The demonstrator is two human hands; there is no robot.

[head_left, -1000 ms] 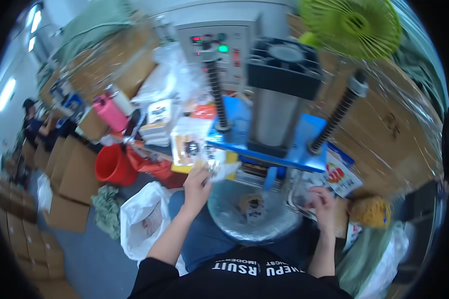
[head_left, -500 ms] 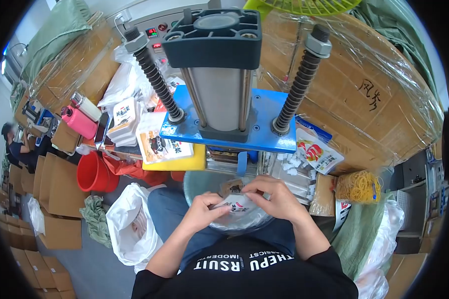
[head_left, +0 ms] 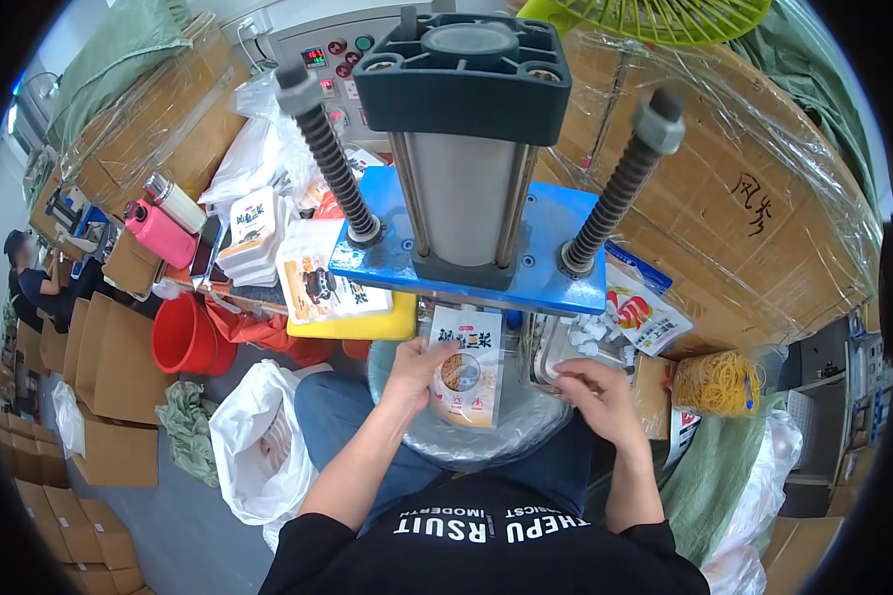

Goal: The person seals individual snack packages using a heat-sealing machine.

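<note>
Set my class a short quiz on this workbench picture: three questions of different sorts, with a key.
1. Which of the person's hands holds the printed pouch with the round window?
2. True or false: the right hand is nearer the bundle of yellow bands than the left hand is.
3. What colour is the flat plate of the press?
a) green
b) blue
c) orange

Key
1. The left hand.
2. True.
3. b
</note>
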